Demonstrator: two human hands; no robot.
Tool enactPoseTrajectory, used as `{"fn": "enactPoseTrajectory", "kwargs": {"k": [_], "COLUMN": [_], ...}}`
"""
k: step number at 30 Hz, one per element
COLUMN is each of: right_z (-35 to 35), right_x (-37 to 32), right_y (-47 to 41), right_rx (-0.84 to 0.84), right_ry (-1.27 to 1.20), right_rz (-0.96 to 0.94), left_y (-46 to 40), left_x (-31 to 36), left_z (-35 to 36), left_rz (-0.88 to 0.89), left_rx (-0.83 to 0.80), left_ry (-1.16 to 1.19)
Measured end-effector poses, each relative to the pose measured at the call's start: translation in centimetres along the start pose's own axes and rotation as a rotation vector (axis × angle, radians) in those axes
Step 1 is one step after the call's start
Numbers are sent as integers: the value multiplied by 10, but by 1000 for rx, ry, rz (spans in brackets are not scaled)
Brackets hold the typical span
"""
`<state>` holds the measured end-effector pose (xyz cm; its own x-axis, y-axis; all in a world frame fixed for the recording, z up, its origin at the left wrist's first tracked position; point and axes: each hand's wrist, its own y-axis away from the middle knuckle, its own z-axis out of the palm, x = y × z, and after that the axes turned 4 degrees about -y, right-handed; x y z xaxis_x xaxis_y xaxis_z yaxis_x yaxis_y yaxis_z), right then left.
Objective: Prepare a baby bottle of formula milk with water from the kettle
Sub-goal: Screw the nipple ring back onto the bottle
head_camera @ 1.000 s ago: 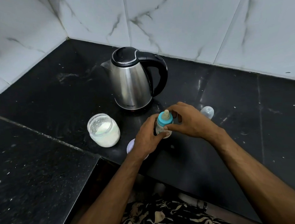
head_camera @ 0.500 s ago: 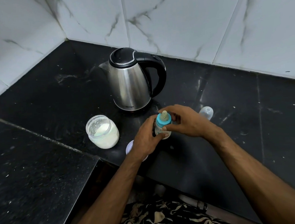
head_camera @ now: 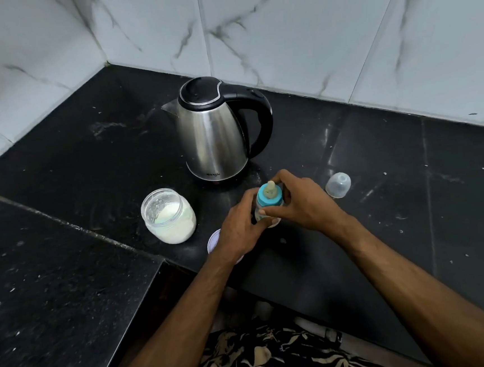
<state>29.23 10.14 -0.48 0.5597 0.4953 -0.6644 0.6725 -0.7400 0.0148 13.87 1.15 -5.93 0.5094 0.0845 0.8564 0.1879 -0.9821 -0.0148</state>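
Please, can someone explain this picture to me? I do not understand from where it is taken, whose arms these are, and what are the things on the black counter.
There is no machine here. The camera is worn on a person's head and looks forward and down, so the two arms are that person's own. The left hand grips the body of a small baby bottle; the right hand is around its blue collar with the teat. On the black counter stand a steel kettle with its lid closed, an open glass jar of white powder, and a clear bottle cap to the right. A pale round lid lies partly hidden under the left hand.
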Motion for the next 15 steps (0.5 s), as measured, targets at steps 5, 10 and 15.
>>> {"fn": "enactPoseTrajectory", "kwargs": {"k": [5, 10, 15], "right_z": [-6, -9, 11], "right_x": [3, 8, 5], "right_y": [0, -7, 4], "right_rx": [-5, -94, 113], "right_ry": [145, 54, 20], "right_rz": [-78, -137, -122], "left_y": [1, 1, 0], "left_x": [2, 2, 2], "left_z": [-1, -1, 0], "left_rz": [-8, -16, -17], "left_rx": [-9, -3, -9], "left_ry": [-7, -8, -31]}}
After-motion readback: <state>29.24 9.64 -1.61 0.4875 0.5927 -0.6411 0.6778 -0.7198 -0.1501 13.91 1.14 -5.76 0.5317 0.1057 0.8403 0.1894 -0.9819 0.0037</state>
